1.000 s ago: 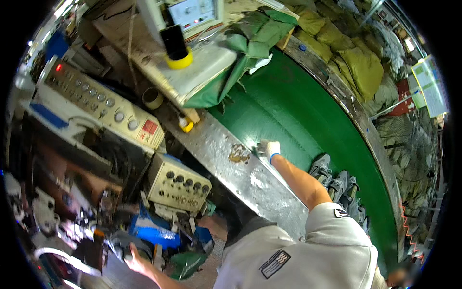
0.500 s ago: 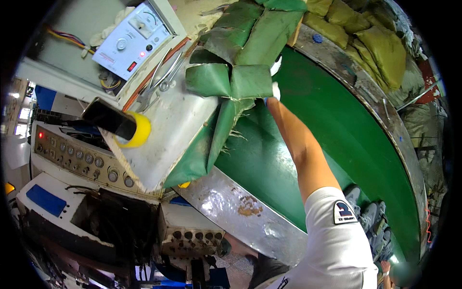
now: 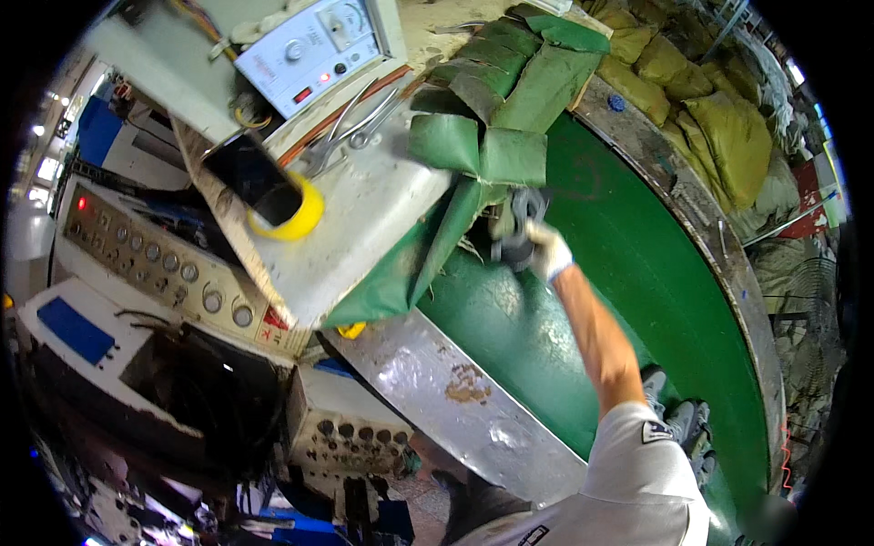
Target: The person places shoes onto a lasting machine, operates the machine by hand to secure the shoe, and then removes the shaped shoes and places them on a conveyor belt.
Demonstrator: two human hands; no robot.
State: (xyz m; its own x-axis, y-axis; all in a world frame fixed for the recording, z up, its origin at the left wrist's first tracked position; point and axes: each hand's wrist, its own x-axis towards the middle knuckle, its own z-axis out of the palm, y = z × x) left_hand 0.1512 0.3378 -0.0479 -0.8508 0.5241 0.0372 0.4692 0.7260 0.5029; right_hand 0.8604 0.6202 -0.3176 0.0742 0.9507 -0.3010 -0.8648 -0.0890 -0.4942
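Observation:
My right hand [image 3: 548,252], in a whitish glove with a blue cuff, is closed on a dark grey shoe-like piece [image 3: 516,249] with a loop-shaped upper end; blur hides its exact kind. It is just in front of green hanging flaps [image 3: 513,156] with frayed edges, over a green conveyor belt [image 3: 628,237]. Several grey shoe-like pieces [image 3: 683,419] lie on the belt nearer me, partly hidden by my sleeve. My left hand is out of view.
A metal ledge [image 3: 437,378] borders the belt. Left of the flaps, a white machine top carries scissors [image 3: 355,132], a yellow tape roll [image 3: 305,214] and a phone [image 3: 253,177]. A meter box [image 3: 305,55] stands behind. Yellowish sacks [image 3: 728,136] lie beyond the far rail.
My right hand has come out from behind the green flaps toward me, bringing the dark grey shoe-like piece into sight. The view has shifted slightly.

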